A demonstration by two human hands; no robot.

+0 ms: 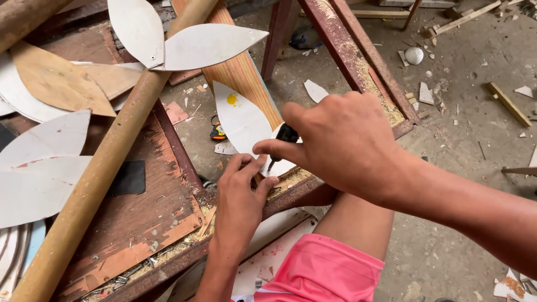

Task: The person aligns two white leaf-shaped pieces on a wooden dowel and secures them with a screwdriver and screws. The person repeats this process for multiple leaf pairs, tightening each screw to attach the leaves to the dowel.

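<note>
My right hand [341, 140] is closed around a small black-handled tool [286, 134], its tip pointing down at a white leaf-shaped cutout [241, 120]. The cutout lies on a wood-grain board [240, 72] at the edge of the workbench. My left hand [239, 196] reaches up from below, fingertips pinching the lower end of that cutout beside the tool tip. What the tip touches is hidden by my fingers.
A long tan tube [106, 162] crosses the worn red-brown workbench [140, 218], with two white leaf shapes [207, 47] fixed near its top. More white and tan leaf cutouts [45, 162] lie at left. Rusty metal frame rails [358, 61] and a debris-strewn concrete floor [464, 112] are at right.
</note>
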